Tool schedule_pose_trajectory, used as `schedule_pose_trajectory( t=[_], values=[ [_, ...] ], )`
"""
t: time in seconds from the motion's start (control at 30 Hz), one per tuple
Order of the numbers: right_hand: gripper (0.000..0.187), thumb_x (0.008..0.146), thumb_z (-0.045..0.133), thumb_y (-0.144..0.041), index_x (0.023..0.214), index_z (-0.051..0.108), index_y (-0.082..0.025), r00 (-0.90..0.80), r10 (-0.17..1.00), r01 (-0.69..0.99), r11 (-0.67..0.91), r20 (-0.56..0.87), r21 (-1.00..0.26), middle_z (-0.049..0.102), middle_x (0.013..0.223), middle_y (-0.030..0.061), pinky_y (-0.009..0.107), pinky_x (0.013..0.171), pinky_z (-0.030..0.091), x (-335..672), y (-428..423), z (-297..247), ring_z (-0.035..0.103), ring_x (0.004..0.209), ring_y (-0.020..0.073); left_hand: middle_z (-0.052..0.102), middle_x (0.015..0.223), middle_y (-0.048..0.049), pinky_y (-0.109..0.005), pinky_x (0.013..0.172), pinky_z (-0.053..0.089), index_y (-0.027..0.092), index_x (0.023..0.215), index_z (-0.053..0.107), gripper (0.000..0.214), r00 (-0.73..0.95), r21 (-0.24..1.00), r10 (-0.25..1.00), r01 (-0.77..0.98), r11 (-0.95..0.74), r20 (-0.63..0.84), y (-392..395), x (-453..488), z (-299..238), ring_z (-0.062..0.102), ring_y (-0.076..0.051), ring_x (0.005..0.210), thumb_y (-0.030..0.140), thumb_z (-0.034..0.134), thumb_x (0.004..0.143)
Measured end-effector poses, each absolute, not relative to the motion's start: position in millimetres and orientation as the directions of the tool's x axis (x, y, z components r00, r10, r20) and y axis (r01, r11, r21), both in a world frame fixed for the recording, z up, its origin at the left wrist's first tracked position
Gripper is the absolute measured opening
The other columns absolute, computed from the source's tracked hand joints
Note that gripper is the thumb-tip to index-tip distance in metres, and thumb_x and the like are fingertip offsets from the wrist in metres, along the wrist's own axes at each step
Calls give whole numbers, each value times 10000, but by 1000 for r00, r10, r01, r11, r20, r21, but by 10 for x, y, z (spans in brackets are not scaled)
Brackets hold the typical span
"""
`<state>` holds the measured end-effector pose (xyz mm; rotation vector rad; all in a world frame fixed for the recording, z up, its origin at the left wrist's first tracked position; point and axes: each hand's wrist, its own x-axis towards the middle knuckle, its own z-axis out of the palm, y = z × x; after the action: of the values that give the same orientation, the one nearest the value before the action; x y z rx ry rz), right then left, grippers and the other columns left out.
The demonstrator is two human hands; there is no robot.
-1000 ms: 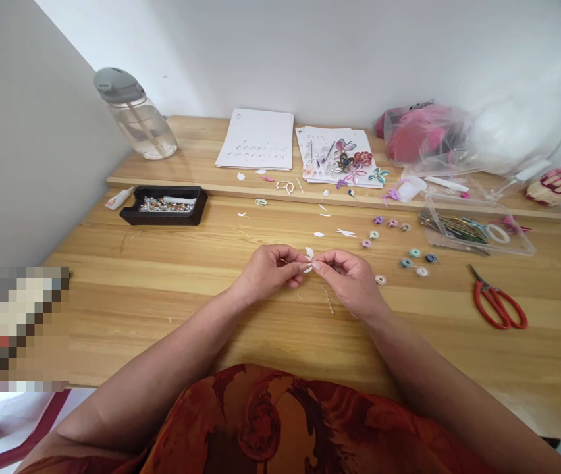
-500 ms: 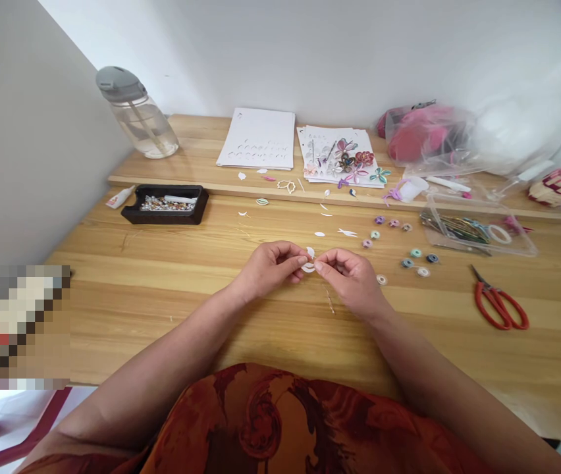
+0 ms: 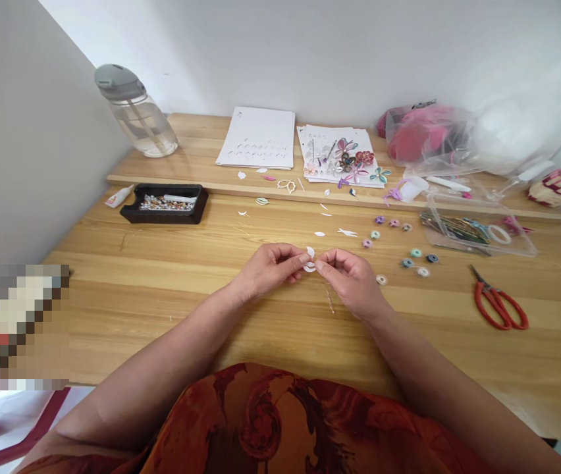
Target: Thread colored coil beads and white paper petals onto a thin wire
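Note:
My left hand [image 3: 276,271] pinches small white petal-shaped cutouts [image 3: 309,252] between thumb and forefinger; one points up and another curves below the fingertips. My right hand [image 3: 348,280] is closed in a pinch against the right end of these pieces. Whatever fine thing sits between its fingertips is too small to make out. Below the right hand a thin twisted strand [image 3: 330,301] shows against the wood. Just beyond the hands, a loose white petal cutout [image 3: 319,234] and thin white slivers [image 3: 347,232] lie on the table.
Small thread bobbins [image 3: 415,253] and red-handled scissors [image 3: 500,306] lie to the right, near a clear plastic box [image 3: 517,242]. At left stand a black bead tray [image 3: 162,216] and a water bottle [image 3: 143,125]. Paper sheets [image 3: 255,135] and finished flower ornaments [image 3: 354,161] rest on the raised shelf.
Almost nothing differs. Both hands keep their pinch, with the white cutouts shifted very slightly between them.

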<state>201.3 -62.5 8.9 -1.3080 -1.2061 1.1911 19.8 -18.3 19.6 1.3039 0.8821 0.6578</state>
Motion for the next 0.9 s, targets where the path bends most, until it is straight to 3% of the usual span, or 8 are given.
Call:
schedule_pose_trajectory(
  t=[0.2,0.53,0.9],
  values=[
    [279,738,761,-439,741,656,-181,30,998,107,-59,-56,-992,654,728,21,275,611,424,1995,-641,118,527,647,133,673,709,-25,-210,565,388,125,843,737,293,456,983,875,152,104,-163,-190,227,180,526,-94,606,387,783,720],
    [284,758,755,-449,861,710,-188,8,997,28,-76,-75,-997,649,723,20,255,507,372,2018,-641,111,501,596,119,591,605,12,-222,523,348,134,800,704,348,412,972,881,141,191,-233,-195,208,176,479,-90,533,463,771,710],
    [265,750,762,-443,793,689,-192,16,997,23,-70,-70,-997,617,678,4,265,525,374,2006,-639,96,477,580,115,596,610,13,-224,529,333,130,796,715,324,406,972,885,149,181,-227,-201,227,178,471,-87,544,431,780,700]
  ],
)
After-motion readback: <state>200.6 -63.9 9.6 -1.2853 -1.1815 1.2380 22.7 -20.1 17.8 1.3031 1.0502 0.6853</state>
